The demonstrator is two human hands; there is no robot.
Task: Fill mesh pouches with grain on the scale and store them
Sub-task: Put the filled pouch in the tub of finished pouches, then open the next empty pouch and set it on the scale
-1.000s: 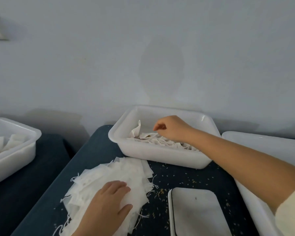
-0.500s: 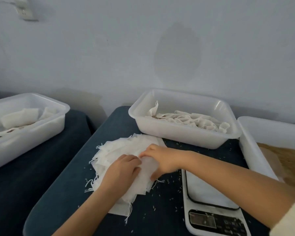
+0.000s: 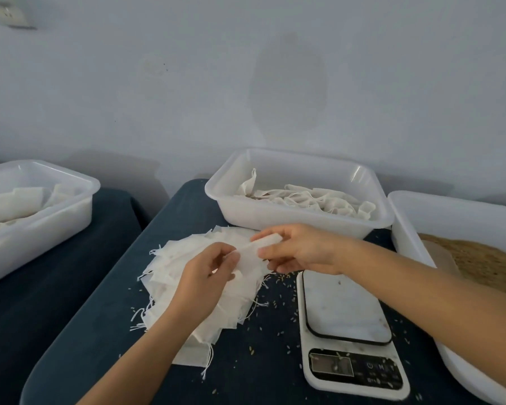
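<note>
My forearm covers part of the grain tub [image 3: 450, 211], which the right edge cuts off; the scale [image 3: 354, 372] display is unreadable.

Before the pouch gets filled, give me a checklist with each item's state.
1. One mesh pouch lifted off the pile of pouches: ok, pinched by left hand and right hand.
2. Pouch mouth open: cannot tell.
3. Scale platform bare: ok.
4. Scale display reading: cannot tell.
5. Grain in the right tub: ok.
6. Storage tub has room: ok.
</note>
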